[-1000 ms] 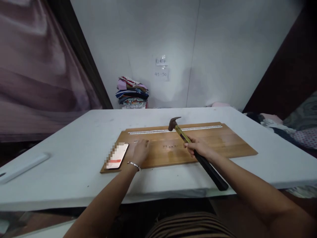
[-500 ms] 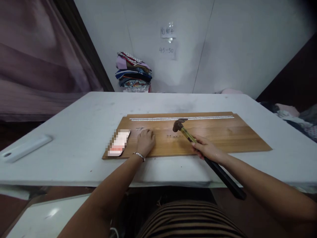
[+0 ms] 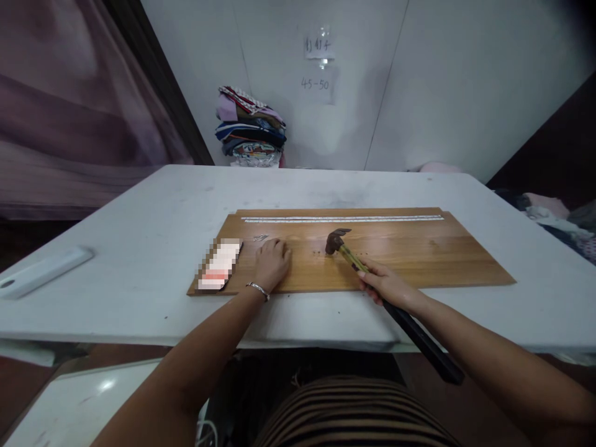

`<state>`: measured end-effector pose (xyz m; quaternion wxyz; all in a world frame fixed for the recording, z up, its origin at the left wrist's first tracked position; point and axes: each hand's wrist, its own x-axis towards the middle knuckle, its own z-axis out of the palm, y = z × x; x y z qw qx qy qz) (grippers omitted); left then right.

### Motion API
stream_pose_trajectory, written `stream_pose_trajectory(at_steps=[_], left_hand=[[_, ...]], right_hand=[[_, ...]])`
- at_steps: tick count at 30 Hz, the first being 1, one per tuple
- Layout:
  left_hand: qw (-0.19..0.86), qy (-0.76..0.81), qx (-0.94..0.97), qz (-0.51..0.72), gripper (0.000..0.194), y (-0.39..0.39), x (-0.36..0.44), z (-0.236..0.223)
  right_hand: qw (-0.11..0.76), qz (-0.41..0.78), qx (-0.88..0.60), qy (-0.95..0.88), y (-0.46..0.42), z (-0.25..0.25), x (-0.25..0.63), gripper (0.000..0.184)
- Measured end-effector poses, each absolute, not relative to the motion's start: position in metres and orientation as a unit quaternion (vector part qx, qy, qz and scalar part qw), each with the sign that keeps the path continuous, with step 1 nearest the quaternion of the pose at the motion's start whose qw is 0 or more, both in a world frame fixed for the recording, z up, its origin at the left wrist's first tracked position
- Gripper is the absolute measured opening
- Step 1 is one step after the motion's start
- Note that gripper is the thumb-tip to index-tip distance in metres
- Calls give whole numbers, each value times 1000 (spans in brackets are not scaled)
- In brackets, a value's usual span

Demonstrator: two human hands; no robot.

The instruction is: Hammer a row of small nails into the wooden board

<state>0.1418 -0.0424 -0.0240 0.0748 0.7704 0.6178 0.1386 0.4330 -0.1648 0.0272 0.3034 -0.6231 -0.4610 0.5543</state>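
My right hand (image 3: 388, 285) is wrapped around a claw hammer (image 3: 352, 258), whose black grip runs back toward my body. The hammer's head is low over a brown wooden board (image 3: 419, 254), at a row of small nails (image 3: 316, 252), and covers part of that row. On the left half of the board my left hand (image 3: 272, 262) rests palm down and holds nothing, its fingers loosely bent. A few loose nails (image 3: 260, 237) lie just beyond its fingertips. Near the board's back edge are white measuring strips (image 3: 344, 218).
A phone (image 3: 220, 264) with a blurred screen lies on the board's left end. The white table (image 3: 139, 248) bears a white, long-handled object (image 3: 46, 272) at the left. Folded clothes (image 3: 251, 127) are stacked by the back wall, under handwritten paper signs (image 3: 318, 48).
The hammer head has come down onto the nail row from slightly above it. My left hand stays in its place on the board. The view has shifted slightly.
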Motion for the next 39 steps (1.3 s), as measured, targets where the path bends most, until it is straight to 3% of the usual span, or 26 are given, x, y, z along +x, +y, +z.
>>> stream_pose_trajectory(at_steps=[8,39], left_hand=[[74,618,769,146,31,-43,143,-23],[42,609,777,157,23,-41,143,-29]], right_hand=[[309,559,-625,-449,-162,28,433,57],[305,560,-624,-451,-160,34,431,65]])
